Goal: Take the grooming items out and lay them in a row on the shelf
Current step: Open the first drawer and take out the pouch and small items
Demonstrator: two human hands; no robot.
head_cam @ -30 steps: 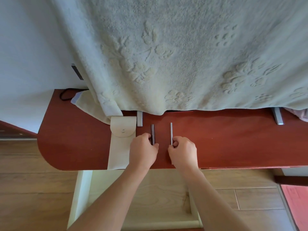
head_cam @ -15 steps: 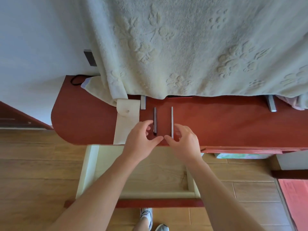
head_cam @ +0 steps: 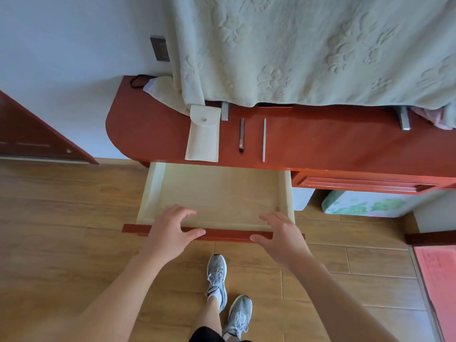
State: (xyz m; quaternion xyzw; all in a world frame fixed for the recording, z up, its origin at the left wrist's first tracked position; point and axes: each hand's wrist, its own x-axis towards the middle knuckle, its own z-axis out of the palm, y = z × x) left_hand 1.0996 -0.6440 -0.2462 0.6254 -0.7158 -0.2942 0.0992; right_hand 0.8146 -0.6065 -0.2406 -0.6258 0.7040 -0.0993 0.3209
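pouch (head_cam: 203, 134), dark stick (head_cam: 241, 135), thin file (head_cam: 264, 139) rowed on shelf (head_cam: 320, 144); drawer (head_cam: 214, 193) under pouch looks cleared; left hand (head_cam: 170, 230), right hand (head_cam: 281, 235) grip spread, empty; done-ish

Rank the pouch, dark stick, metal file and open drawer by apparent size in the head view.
1. drawer
2. pouch
3. dark stick and metal file: too alike to rank; file longer, stick thicker.
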